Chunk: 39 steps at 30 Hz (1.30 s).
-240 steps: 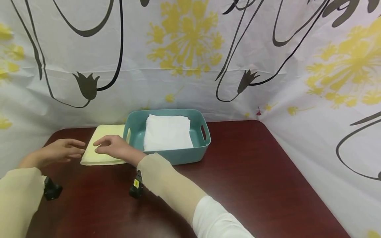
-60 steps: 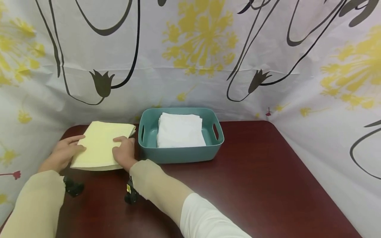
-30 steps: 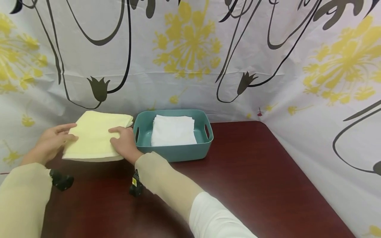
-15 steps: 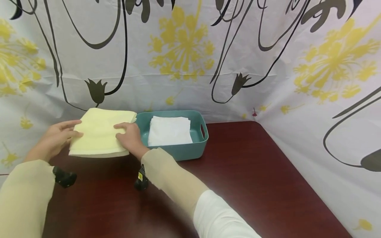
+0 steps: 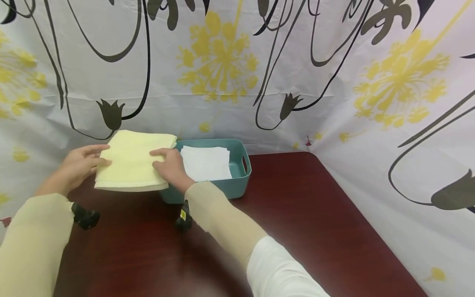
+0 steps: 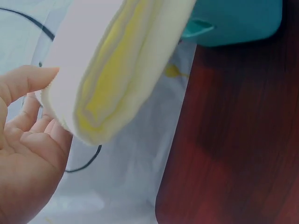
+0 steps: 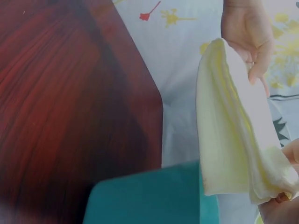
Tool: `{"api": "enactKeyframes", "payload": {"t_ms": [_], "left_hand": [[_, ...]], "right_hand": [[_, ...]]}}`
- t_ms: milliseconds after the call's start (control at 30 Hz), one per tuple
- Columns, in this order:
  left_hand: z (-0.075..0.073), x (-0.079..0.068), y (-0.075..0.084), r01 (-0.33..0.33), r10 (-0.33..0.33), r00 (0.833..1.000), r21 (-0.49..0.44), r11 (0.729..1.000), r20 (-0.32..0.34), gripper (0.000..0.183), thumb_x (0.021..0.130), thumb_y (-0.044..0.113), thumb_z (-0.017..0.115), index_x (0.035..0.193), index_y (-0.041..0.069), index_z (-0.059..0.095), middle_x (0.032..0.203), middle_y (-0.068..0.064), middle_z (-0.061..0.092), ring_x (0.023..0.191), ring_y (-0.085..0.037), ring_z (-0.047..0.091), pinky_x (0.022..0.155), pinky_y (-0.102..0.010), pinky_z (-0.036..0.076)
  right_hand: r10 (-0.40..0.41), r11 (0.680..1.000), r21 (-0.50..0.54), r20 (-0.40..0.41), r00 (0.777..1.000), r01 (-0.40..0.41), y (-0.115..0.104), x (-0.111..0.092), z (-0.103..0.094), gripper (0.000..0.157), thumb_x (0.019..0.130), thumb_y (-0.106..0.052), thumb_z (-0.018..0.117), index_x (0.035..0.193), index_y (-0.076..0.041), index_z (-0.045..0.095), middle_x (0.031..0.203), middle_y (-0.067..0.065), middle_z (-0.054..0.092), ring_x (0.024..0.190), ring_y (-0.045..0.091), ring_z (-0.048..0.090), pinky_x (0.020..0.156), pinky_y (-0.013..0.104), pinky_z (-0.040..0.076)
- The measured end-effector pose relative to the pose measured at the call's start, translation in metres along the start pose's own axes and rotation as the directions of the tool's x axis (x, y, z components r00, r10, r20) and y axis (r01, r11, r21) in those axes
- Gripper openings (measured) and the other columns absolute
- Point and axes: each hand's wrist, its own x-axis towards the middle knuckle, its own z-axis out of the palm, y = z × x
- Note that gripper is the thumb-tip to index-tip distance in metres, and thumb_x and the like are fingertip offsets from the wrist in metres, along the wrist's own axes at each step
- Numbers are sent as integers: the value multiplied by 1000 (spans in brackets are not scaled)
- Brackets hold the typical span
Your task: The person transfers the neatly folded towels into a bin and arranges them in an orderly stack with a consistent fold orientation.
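Both hands hold a folded pale yellow towel (image 5: 130,161) in the air, just left of the teal basket (image 5: 230,189). My left hand (image 5: 78,167) pinches the towel's left edge, thumb on top and fingers beneath, as the left wrist view also shows with the hand (image 6: 32,135). On the right edge, my right hand (image 5: 170,167) grips with thumb and forefinger on top. The folded layers of the towel (image 7: 229,126) show from the side in the right wrist view. Inside the basket lies a folded white cloth (image 5: 206,163). The towel's near right corner overlaps the basket's left end.
A dark red wooden table (image 5: 297,214) extends to the right and front of the basket. Behind it and at the sides hangs a white curtain (image 5: 222,115) printed with yellow flowers and dark stems.
Earlier the yellow towel lay on the table left of the basket with both hands above it. The hands took hold of its sides, lifted it, and moved it right toward the basket.
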Motion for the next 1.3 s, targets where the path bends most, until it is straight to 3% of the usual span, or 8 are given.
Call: {"api": "enactKeyframes", "payload": {"t_ms": [233, 333, 433, 567, 667, 833, 967, 1300], "left_hand": [[13, 14, 4, -32, 33, 999, -27, 999, 39, 44, 85, 6, 64, 123, 20, 45, 147, -27, 3, 127, -23, 23, 74, -14, 45], [19, 17, 5, -51, 51, 998, -6, 999, 49, 40, 85, 7, 65, 116, 24, 47, 142, -27, 16, 111, -13, 39, 72, -16, 46], [26, 19, 5, -78, 77, 996, 17, 997, 42, 36, 85, 6, 65, 111, 25, 48, 135, -24, 25, 90, 0, 45, 70, -18, 47], [39, 24, 6, -92, 90, 995, 39, 995, 45, 40, 84, 5, 64, 119, 14, 46, 134, -28, 26, 88, -2, 47, 71, -17, 47], [48, 28, 7, -77, 73, 996, 75, 994, 58, 52, 84, 7, 65, 129, 2, 38, 137, -31, 24, 103, -17, 45, 72, -16, 46], [59, 37, 12, -66, 54, 993, 122, 990, 103, 67, 85, 10, 65, 138, -5, 26, 143, -33, 14, 127, -39, 26, 93, -39, 41], [67, 43, 19, -75, 58, 989, 124, 989, 138, 69, 85, 9, 64, 138, -4, 23, 144, -32, 13, 128, -41, 24, 98, -52, 29], [91, 56, 30, -99, 76, 975, 104, 990, 209, 68, 86, 9, 62, 139, -4, 21, 141, -31, 21, 120, -37, 35, 98, -48, 30]], "right_hand": [[17, 1000, -19, -12, 1000, -17, 10, 4, -16, 32, 77, 4, 60, 104, -9, 71, 103, 3, 66, 55, 10, 36, 50, 19, 28], [34, 999, -25, 4, 999, -34, 16, 4, -22, 32, 78, 2, 60, 105, -11, 71, 101, 2, 66, 47, 12, 26, 46, 20, 26], [38, 999, -29, 11, 999, -38, 23, 5, -29, 31, 79, 1, 60, 105, -11, 71, 102, 1, 66, 49, 11, 29, 46, 20, 27], [44, 999, -32, 7, 999, -44, 31, 6, -40, 30, 79, 0, 60, 104, -11, 71, 107, 1, 65, 63, 12, 41, 51, 20, 30], [58, 998, -34, 10, 998, -58, 37, 6, -48, 29, 79, -1, 60, 104, -12, 71, 107, 0, 65, 70, 14, 44, 54, 20, 32], [93, 996, -16, 16, 996, -93, 45, 9, -61, 27, 80, -3, 60, 103, -12, 72, 109, -1, 64, 81, 13, 48, 61, 21, 36], [117, 993, 3, 23, 993, -117, 50, 13, -73, 26, 81, -4, 60, 103, -12, 72, 112, -1, 63, 92, 11, 51, 66, 21, 39], [175, 981, 78, 48, 983, -178, 65, 22, -100, 27, 81, -1, 59, 103, -12, 71, 117, -1, 60, 115, 13, 47, 73, 24, 43]]}}
